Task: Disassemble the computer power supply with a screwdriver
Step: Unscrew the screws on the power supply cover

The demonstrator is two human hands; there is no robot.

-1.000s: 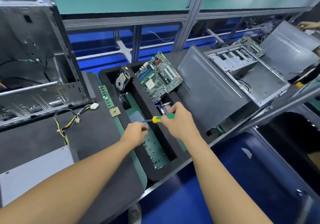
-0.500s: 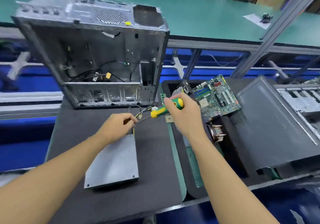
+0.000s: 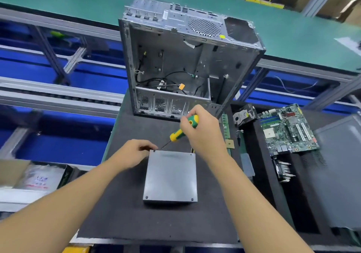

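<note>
Mid-frame the power supply (image 3: 171, 176) lies flat on the desk (image 3: 117, 203), the right hand (image 3: 201, 133) gripping the screwdriver (image 3: 183, 128), tip angled at its upper-left corner screw (image 3: 154, 150), while the left hand (image 3: 134, 153) curls against that corner, seemingly steadying it, though I cannot tell if it grips anything.

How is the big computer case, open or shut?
Open: the computer case has no side panel facing us; loose cables show inside.
</note>
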